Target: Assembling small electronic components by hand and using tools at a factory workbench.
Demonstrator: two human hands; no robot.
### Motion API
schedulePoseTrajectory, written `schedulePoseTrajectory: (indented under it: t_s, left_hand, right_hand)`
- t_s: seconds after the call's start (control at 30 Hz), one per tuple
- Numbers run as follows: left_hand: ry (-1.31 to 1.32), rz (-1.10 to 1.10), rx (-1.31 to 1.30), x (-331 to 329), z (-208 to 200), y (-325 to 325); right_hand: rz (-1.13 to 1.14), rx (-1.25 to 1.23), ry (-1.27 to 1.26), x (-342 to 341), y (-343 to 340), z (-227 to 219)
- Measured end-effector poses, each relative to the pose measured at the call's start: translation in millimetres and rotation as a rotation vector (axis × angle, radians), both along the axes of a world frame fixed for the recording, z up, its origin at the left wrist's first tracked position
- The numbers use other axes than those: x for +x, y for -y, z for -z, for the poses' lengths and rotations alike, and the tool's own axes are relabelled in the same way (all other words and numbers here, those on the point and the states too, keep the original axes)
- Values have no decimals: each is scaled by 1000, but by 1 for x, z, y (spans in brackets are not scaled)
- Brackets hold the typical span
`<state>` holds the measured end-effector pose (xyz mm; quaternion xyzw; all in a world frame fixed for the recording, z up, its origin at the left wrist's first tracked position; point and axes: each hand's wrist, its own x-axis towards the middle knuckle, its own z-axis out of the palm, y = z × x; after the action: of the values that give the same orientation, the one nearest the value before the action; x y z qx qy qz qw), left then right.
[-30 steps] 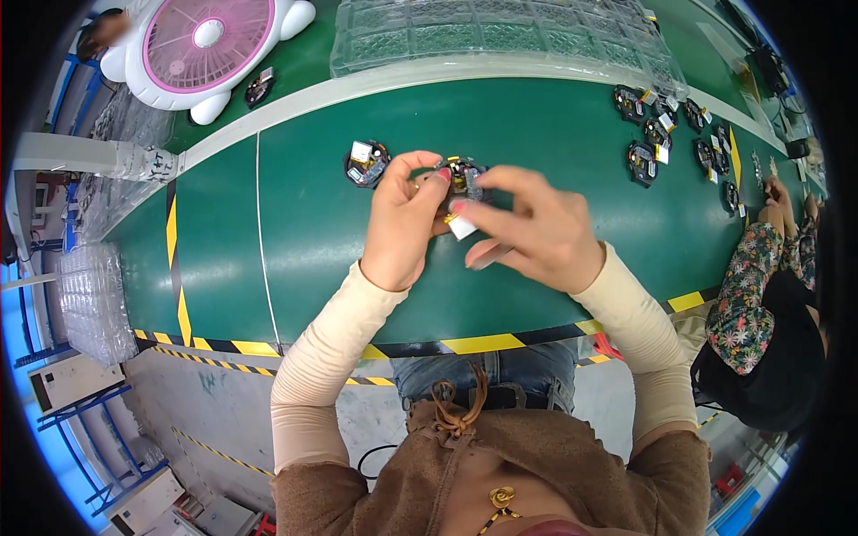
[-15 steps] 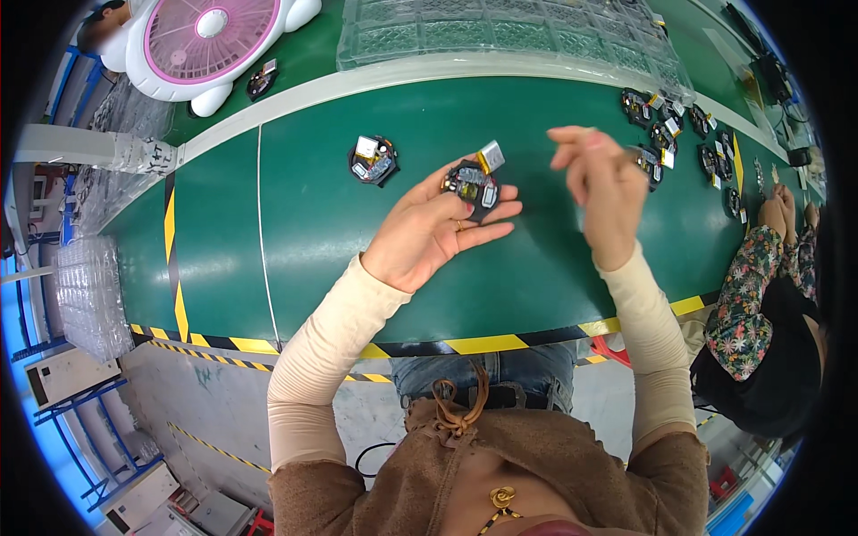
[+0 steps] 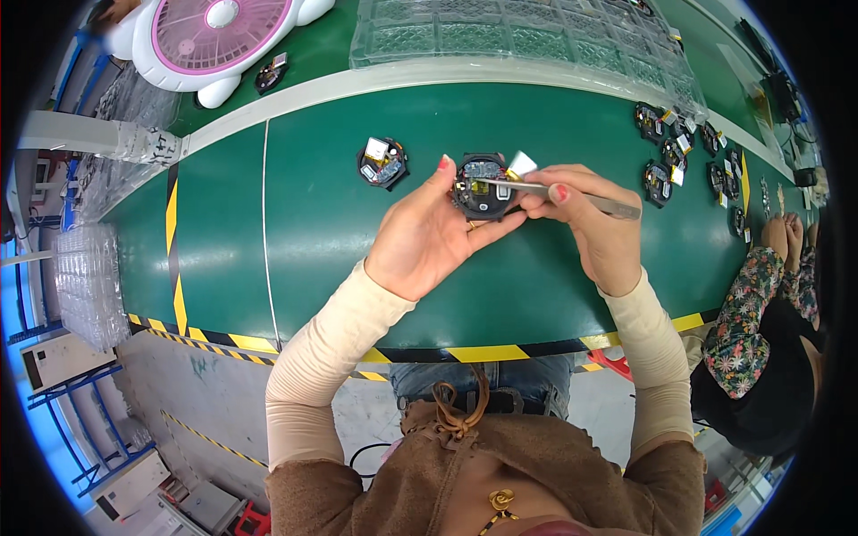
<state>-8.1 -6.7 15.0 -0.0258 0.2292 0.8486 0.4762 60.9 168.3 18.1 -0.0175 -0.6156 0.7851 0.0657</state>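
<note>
My left hand (image 3: 416, 234) holds a round black watch body (image 3: 483, 198) by its edge, its circuit board facing up. A small silver battery (image 3: 521, 164) sticks out from the watch body's upper right side. Metal tweezers (image 3: 590, 200) are pinched in my right hand (image 3: 597, 223). Their tips rest over the middle of the board; whether they grip any part there I cannot tell. Left of my hands, a second open watch body (image 3: 382, 163) with a silver battery lies on the green table (image 3: 340, 232).
Several more open watch bodies (image 3: 659, 182) lie at the right of the table. Clear plastic trays (image 3: 518, 40) stand behind the white ledge. A pink and white fan (image 3: 214, 36) is at the far left. At the right edge, a co-worker's floral sleeve (image 3: 746, 330) reaches over the table.
My right hand has come down and left, bringing the tweezers to the watch body. The left hand's thumb has shifted to the watch body's left rim, and the board now faces up more fully.
</note>
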Motion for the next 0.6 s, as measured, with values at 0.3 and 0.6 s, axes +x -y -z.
schedulePoseTrajectory:
  t_s: [0.3,0.6]
  left_hand:
    - [-137,-2,-125,1,-3,2]
    - [-310,-13,-248,4,-3,4]
  right_hand:
    - [49,5,-9,0,1,2]
    - [54,74,-33,1,4,1]
